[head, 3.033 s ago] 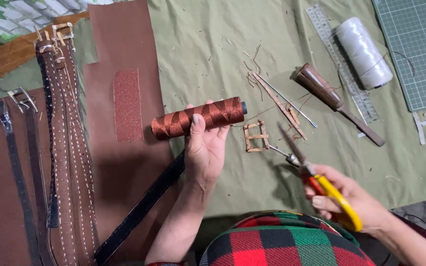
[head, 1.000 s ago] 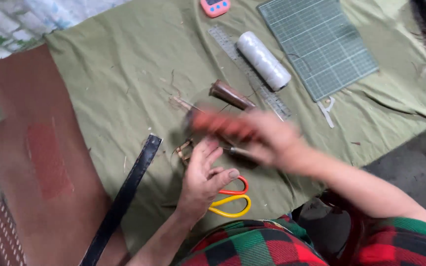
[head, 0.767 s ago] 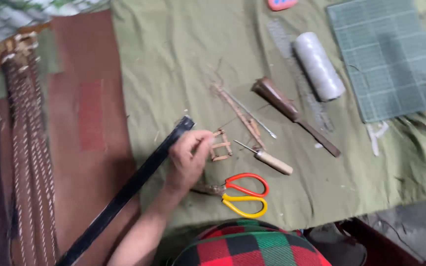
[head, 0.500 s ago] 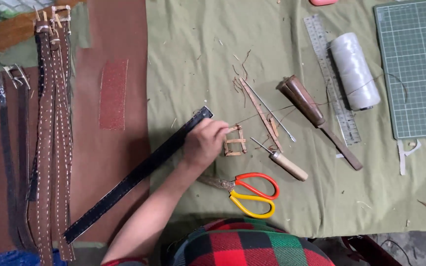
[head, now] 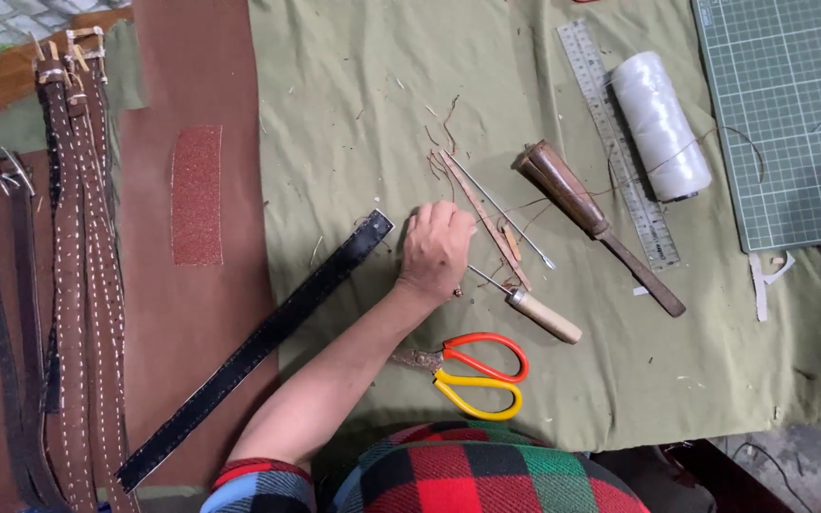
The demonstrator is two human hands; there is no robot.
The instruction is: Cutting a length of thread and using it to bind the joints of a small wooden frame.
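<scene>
Left hand [head: 436, 249] palm-down on green cloth [head: 353, 114], fingers curled over something small, probably the buckle; not visible. Black strap [head: 258, 347] end just beside it at 9 o'clock. Awl [head: 534, 309] at 4 o'clock, scissors [head: 472, 375] at 5 o'clock. Right hand out of view.

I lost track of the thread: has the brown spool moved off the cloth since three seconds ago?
Yes. It lay left of the wooden-handled knife by the left hand then; now it is out of view, and only the white spool remains.
</scene>
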